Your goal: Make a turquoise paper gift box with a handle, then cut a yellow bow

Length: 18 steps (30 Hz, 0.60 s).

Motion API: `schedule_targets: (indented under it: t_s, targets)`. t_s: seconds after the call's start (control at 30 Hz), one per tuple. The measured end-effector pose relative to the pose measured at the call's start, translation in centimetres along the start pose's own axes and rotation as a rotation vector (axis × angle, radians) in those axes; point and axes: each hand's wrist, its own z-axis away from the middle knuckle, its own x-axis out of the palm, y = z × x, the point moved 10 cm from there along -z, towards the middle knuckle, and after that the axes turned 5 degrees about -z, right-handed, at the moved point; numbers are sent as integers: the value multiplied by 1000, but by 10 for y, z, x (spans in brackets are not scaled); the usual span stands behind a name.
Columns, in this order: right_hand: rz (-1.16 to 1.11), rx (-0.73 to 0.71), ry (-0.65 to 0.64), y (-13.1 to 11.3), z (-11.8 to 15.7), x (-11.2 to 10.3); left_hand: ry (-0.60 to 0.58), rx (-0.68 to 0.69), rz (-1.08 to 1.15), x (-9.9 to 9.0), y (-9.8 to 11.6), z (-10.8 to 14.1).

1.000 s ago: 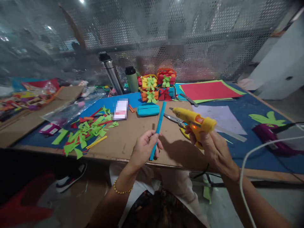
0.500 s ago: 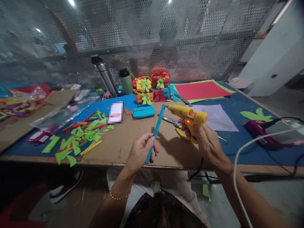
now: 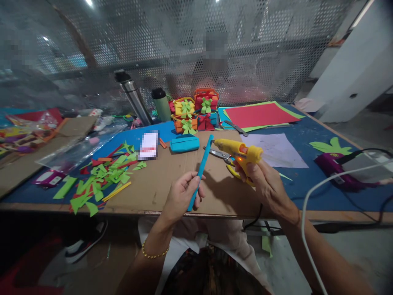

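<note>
L hand (image 3: pixel 181 194) pinched blue strip (image 3: pixel 204 161) by counter's (image 3: pixel 325 205) front edge, R hand (image 3: pixel 260 174) gripped glue gun (image 3: pixel 229 146), nozzle nr strip's far end; bowed boxes (image 3: pixel 190 110) @ back looked done, bare blue pc. (image 3: pixel 184 144) didn't.

Blue strip (image 3: pixel 203 163): long, narrow, flat, looks straight; held up mid-scene at a slant, near end to the left, far end to the right. Yellow glue gun (image 3: pixel 235 148): right of strip, held up, orange light glowing on its side, nozzle pointing left, right at strip's far end; touching or not, can't tell.
</note>
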Motion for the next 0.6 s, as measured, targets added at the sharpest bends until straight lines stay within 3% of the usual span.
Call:
schedule_targets:
  t_s: [0.6]
  targets:
    - [37, -56, 14, -8, -2, -3, -3, -19, 2, -1, 0, 1]
